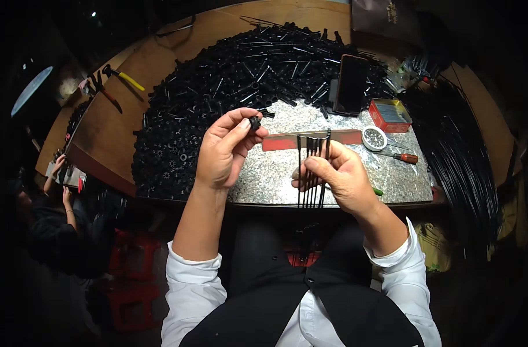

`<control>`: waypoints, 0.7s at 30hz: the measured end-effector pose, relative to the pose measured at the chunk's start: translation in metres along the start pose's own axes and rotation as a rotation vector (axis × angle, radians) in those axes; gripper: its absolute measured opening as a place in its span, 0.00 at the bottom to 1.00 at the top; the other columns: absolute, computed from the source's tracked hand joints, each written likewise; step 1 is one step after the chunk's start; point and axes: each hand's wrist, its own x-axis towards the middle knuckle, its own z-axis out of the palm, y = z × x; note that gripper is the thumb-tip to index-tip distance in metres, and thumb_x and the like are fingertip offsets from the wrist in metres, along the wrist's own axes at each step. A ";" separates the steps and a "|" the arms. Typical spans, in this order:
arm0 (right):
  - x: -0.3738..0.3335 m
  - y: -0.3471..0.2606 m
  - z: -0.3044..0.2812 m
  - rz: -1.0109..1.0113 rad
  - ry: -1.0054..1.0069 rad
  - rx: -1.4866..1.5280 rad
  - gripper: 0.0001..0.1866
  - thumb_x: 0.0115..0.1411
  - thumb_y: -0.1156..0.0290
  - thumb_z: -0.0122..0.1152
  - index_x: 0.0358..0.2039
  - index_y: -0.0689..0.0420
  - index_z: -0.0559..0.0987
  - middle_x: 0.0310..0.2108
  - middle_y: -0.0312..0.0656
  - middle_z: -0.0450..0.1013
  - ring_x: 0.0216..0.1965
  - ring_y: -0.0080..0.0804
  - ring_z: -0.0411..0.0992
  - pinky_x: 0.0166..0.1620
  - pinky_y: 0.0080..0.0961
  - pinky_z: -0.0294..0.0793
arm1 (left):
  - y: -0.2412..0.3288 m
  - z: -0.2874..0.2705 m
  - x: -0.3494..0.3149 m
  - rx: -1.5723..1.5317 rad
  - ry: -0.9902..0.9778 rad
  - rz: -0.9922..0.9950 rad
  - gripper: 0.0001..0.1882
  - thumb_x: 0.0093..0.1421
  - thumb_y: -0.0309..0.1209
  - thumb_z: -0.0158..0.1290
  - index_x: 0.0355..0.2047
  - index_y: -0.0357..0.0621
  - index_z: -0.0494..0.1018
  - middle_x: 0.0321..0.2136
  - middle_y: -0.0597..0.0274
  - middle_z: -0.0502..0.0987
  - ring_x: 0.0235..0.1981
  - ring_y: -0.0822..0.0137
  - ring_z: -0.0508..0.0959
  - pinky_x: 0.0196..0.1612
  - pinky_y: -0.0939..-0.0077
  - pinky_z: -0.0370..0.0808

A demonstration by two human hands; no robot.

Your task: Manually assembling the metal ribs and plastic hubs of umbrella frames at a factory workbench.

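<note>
My left hand (pixel 222 151) is raised over the work surface, its thumb and fingers pinched on a small black plastic part (pixel 255 122). Fanned out side by side, several thin black ribs (pixel 311 173), like those of an umbrella, hang from my right hand (pixel 340 179). Their upper ends stick up above the fingers and their lower ends reach down past the front edge of the surface. The two hands are apart, and the ribs do not touch the black part. Behind my left hand spreads a big heap of black plastic tubes and notched rings (pixel 235 75).
A phone (pixel 351 85) stands upright at the back. To the right are a red box (pixel 389 114), a round dish of small metal pieces (pixel 374 138) and a screwdriver (pixel 405 157). Long black rods (pixel 463 173) hang far right. Yellow-handled pliers (pixel 125 78) and another person's hands (pixel 66 196) are left.
</note>
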 end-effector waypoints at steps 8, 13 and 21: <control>-0.007 0.001 0.009 -0.017 -0.030 0.036 0.08 0.62 0.70 0.57 0.34 0.62 0.71 0.27 0.45 0.76 0.27 0.33 0.78 0.31 0.26 0.79 | 0.003 0.027 -0.017 -0.074 -0.178 0.039 0.14 0.63 0.22 0.48 0.49 0.34 0.70 0.44 0.55 0.75 0.40 0.71 0.76 0.47 0.75 0.74; -0.005 0.004 0.006 -0.014 -0.037 0.021 0.10 0.61 0.70 0.58 0.39 0.63 0.71 0.27 0.44 0.76 0.27 0.31 0.77 0.31 0.25 0.79 | -0.001 0.041 -0.019 -0.107 -0.176 0.038 0.13 0.63 0.22 0.48 0.48 0.34 0.71 0.43 0.54 0.76 0.42 0.69 0.77 0.52 0.70 0.74; -0.004 0.001 0.008 -0.016 -0.064 0.024 0.12 0.62 0.70 0.57 0.42 0.64 0.71 0.28 0.42 0.76 0.28 0.30 0.77 0.33 0.24 0.79 | 0.000 0.045 -0.026 -0.058 -0.270 0.062 0.16 0.61 0.21 0.50 0.50 0.32 0.69 0.47 0.54 0.74 0.46 0.68 0.76 0.52 0.73 0.72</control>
